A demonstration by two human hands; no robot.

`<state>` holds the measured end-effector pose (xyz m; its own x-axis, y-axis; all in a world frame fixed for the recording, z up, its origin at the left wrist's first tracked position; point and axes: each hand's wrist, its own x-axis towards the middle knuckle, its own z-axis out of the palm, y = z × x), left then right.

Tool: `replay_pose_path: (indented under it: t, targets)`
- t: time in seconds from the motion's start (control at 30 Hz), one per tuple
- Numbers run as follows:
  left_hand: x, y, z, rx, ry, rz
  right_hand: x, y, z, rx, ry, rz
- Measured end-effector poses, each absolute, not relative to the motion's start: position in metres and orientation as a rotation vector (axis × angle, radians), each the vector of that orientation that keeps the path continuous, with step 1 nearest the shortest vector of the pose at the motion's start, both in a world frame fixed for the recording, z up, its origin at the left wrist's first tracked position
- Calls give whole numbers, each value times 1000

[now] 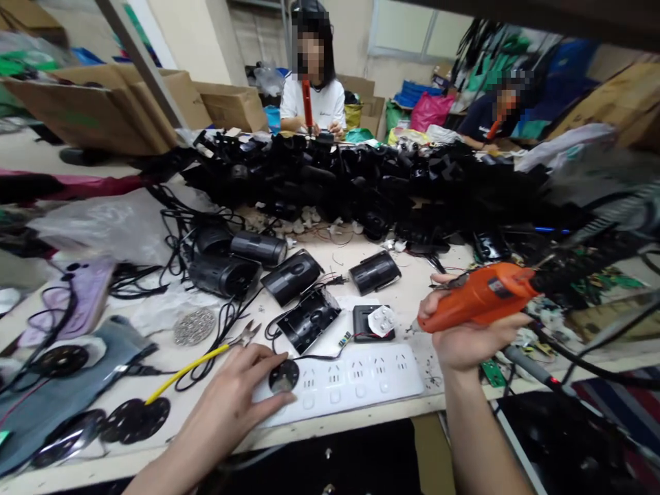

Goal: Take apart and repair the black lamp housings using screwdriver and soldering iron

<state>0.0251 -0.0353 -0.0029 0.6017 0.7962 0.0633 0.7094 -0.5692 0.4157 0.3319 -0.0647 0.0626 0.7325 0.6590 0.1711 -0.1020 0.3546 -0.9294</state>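
Note:
My right hand (467,337) is wrapped round an orange electric screwdriver (482,295), held level above the table with its tip pointing left. My left hand (242,385) rests on the near end of a white power strip (355,378), its fingers pinched on a small round black disc (283,375) that lies on the strip. Just beyond the strip lie an opened black camera housing (308,317) with trailing wires and a small black square part (372,322) with a white piece on it.
Black cylindrical camera bodies (258,265) and tangled cables lie mid-table, with a long heap of black parts (361,179) behind. Yellow-handled pliers (206,357) and round black discs (134,419) sit at left. Two people work across the table, and cardboard boxes (103,103) stand at far left.

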Motion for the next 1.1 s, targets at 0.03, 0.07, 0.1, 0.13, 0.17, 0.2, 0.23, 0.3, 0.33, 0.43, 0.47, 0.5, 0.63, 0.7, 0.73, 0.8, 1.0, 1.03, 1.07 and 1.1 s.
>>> replay_pose_path:
  t: [0.03,0.07,0.1,0.13,0.17,0.2,0.23,0.3,0.33,0.43,0.47,0.5,0.63,0.7,0.73,0.8,1.0,1.03,1.07,1.1]
  targets:
    - [22,-34,-7,2496,1206,362,332,-65,61,-1101,-591,524]
    - [18,-32,-11,2512,1192,380,332,-64,60,-1090,-601,520]
    - [15,-29,-13,2527,1180,399,333,-64,59,-1079,-612,516]
    - [12,-25,-13,2541,1171,411,333,-65,58,-1068,-619,514]
    - [10,-20,-10,2550,1164,416,334,-65,57,-1057,-625,519]
    - [11,-14,-5,2557,1163,423,334,-65,56,-1047,-629,526]
    - [16,-8,4,2562,1159,428,334,-65,55,-1039,-628,538]
    - [39,5,28,2585,1112,470,335,-65,54,-1021,-614,563]
    - [58,12,41,2608,1047,488,335,-64,54,-1012,-605,569]
    - [135,28,72,2695,675,425,335,-62,55,-983,-602,564]
    - [164,33,76,2717,559,376,335,-61,56,-968,-611,558]
    - [191,38,77,2733,463,296,336,-60,57,-952,-620,550]
    - [270,54,57,2695,164,-33,340,-58,62,-908,-641,495]
    - [287,58,44,2682,151,-94,343,-57,63,-908,-629,499]
    - [292,59,39,2681,152,-116,345,-57,63,-911,-622,505]
    - [295,60,32,2681,154,-154,348,-56,63,-926,-617,511]
    - [291,60,42,2739,216,-210,352,-58,59,-965,-596,464]
    - [289,59,47,2766,258,-202,352,-60,58,-974,-582,463]
    - [285,57,51,2798,310,-191,353,-61,56,-986,-569,465]
    - [281,55,55,2829,363,-181,353,-62,54,-997,-563,466]
